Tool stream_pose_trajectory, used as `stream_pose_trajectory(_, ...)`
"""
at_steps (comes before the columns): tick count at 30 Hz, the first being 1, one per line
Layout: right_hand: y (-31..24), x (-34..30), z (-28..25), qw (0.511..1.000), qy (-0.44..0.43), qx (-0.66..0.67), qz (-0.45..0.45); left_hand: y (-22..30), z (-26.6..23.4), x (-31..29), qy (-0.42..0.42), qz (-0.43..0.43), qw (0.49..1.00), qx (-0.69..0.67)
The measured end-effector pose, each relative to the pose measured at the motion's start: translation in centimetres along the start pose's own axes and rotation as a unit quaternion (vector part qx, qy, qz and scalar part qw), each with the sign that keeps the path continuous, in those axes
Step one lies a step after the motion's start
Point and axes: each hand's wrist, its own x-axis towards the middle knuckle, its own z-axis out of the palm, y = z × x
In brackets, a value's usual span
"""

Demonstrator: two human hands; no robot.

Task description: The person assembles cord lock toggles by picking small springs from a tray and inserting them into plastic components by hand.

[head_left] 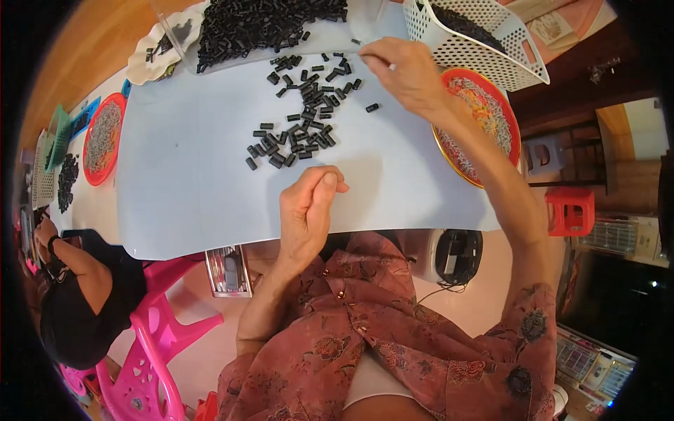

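Note:
Small black cylindrical pieces (309,116) lie scattered over the middle of the pale table (189,182). My left hand (306,210) is closed at the near side of them, thumb on top; whatever its fingers hold is hidden. Farther off to the right, my right hand (406,74) has its fingers pinched together, the fingertips close to the clear tray's front edge. I cannot make out what is in that pinch. One loose black piece (372,108) lies by itself to the left of my right forearm. Beyond the scatter, a heap of similar pieces (274,24) fills much of the clear tray.
Under my right forearm stands a red-rimmed bowl (514,126) of small grey and orange parts. A white perforated basket (523,67) is at the back right. On the left are a scalloped dish (144,70), another red bowl (90,168), a pink chair (151,344) and another person's arm (81,266).

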Motion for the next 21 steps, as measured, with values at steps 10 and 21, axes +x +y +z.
stream_pose_trajectory(10,2.2,2.5,4.3,0.99,-0.118,-0.052,-0.053,0.2,-0.1,0.0,-0.021,-0.01,1.0,0.015)
stream_pose_trajectory(21,-0.2,1.6,4.0,0.979,-0.127,0.109,0.12,0.1,0.0,0.1,-0.028,0.032,0.999,0.034)
